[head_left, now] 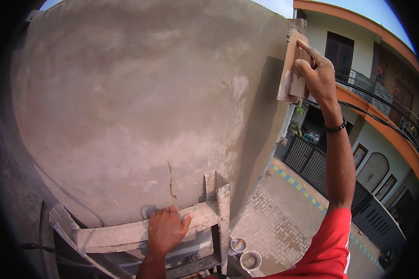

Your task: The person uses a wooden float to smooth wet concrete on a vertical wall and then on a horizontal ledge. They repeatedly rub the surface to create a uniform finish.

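A wooden plastering float (299, 79) stands upright against the right-hand edge of the grey plastered wall (139, 93). My right hand (319, 74) is closed on its wooden grip, with the index finger stretched along the top and the arm raised. Lower down, my left hand (166, 230) wraps over the top rung of a wooden ladder (114, 239), fingers on the wall side and thumb pointing right. Just above that hand, a crack (171, 181) runs down the plaster.
Two buckets (251, 260) stand far below, right of the ladder. Beyond the wall edge lie a paved street (279, 218), a dark metal gate (307, 153) and an orange-trimmed house (381, 153). Black cables (372, 114) cross behind my right arm. A pipe (46, 237) rises at the left.
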Demonstrator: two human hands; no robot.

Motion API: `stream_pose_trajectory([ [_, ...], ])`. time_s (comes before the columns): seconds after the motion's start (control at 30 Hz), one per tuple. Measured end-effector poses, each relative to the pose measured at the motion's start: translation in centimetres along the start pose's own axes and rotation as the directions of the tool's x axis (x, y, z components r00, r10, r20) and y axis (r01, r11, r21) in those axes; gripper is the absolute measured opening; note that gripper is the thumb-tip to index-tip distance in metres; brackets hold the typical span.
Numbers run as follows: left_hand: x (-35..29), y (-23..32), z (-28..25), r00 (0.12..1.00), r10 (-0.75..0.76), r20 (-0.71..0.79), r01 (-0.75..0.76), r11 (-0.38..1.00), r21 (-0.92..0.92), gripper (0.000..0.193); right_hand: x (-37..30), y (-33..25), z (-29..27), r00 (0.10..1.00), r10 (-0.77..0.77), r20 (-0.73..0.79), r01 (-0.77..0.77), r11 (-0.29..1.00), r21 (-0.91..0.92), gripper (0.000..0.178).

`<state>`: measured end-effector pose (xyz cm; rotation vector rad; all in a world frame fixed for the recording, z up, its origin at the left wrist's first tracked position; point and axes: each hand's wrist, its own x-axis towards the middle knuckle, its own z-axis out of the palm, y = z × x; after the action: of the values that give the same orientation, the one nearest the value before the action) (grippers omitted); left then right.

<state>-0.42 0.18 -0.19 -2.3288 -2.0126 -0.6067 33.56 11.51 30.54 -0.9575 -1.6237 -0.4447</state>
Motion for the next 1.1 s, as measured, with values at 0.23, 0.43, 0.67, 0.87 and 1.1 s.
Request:
stream_pose_trajectory([
  [0.23, -0.3, 0.2, -0.3, 0.999, 0.016, -0.033, -0.015, 1.0, 0.026, 0.052, -3.6, -0.1, 4.7, 0.995, -0.021, 0.094, 0.025, 0.999, -0.039, 0.054],
  [0.43, 0.3, 0.5, 0.7, 0.999, 0.042, 0.017, -0.042, 0.999, -0.021, 0.052, -24.3, 1.7, 7.4, 0.919, -0.032, 0.394, 0.123, 0.97, -0.21, 0.056],
  [0.67, 0.1, 0.3, 0.0, 0.999, 0.041, 0.019, -0.041, 0.999, 0.001, 0.052, -13.6, 0.5, 2.4, 0.984, -0.048, 0.174, 0.064, 0.994, -0.088, 0.053],
  [0.87, -0.5, 0.0, 0.2, 0.995, 0.037, -0.087, -0.037, 0.999, 0.002, 0.049, -9.8, -0.9, 5.6, 0.983, 0.041, 0.179, -0.009, 0.984, -0.176, 0.055],
  [1.1, -0.1, 0.4, 0.9, 0.998, 0.04, -0.057, -0.042, 0.998, -0.046, 0.05, -23.2, 0.7, 7.8, 0.917, 0.05, 0.396, 0.057, 0.966, -0.254, 0.06],
])
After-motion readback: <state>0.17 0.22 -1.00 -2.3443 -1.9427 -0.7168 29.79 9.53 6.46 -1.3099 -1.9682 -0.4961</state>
